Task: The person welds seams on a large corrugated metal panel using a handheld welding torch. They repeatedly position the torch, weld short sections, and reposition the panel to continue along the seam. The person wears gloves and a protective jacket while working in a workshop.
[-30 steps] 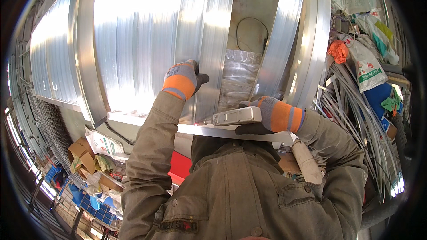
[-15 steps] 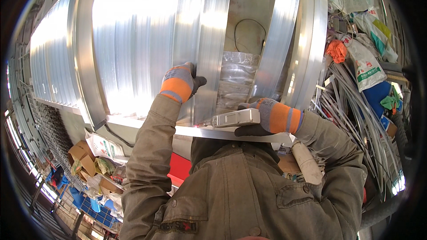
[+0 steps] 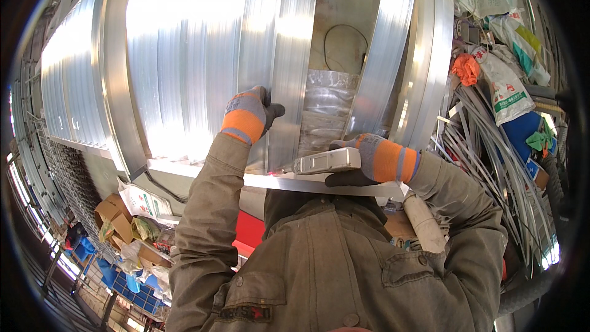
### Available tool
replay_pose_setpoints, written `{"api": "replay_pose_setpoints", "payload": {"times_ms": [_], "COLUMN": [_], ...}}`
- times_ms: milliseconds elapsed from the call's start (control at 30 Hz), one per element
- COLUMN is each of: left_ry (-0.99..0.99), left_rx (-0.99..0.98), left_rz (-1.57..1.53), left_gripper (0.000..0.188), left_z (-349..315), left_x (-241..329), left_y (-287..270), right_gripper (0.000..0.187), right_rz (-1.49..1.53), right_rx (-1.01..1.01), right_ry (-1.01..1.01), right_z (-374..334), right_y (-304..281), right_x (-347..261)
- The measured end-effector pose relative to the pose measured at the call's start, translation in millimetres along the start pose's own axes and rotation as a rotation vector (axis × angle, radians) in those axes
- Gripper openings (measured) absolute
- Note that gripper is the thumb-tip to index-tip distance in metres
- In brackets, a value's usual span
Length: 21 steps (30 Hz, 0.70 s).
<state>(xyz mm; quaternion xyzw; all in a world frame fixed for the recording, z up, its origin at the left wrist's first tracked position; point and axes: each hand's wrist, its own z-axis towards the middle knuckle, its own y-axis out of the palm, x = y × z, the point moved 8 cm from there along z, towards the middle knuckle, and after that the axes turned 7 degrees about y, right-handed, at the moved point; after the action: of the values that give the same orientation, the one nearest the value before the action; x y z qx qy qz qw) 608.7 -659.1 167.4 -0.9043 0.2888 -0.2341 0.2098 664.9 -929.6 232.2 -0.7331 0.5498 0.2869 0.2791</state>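
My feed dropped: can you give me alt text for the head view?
A gloved left hand presses a long aluminium strip, while the gloved right hand holds a pale handheld tool against a crosswise metal bar. Scrap strips lie to the right.

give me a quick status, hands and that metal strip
Left hand gloved, flat against an upright aluminium profile. Right hand holds a grey handheld device on the horizontal aluminium strip. Nothing blocking either hand.

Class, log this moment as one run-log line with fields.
left hand: gloved, pressed on upright aluminium profile | right hand: gripping grey handheld tool on horizontal aluminium bar
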Motion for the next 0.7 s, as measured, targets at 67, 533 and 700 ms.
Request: {"api": "replay_pose_setpoints", "payload": {"times_ms": [67, 533, 700], "left_ry": [0.003, 0.035, 0.004], "left_rx": [0.003, 0.033, -0.006], "left_rz": [0.007, -0.032, -0.001], "left_gripper": [0.061, 0.044, 0.044], "left_z": [-0.3, 6.4, 8.1], "left_x": [2.0, -4.4, -4.2], "left_y": [-1.5, 3.9, 3.6], "right_gripper": [0.066, 0.045, 0.044], "right_rz": [-0.104, 0.321, 0.185], "right_rx": [-0.014, 0.127, 0.097], "right_ry": [0.08, -0.14, -0.152], "right_z": [-0.2, -14.1, -15.3], "right_y": [2.7, -19.7, -21.9], "right_x": [9.2, -0.7, -7.8]}}
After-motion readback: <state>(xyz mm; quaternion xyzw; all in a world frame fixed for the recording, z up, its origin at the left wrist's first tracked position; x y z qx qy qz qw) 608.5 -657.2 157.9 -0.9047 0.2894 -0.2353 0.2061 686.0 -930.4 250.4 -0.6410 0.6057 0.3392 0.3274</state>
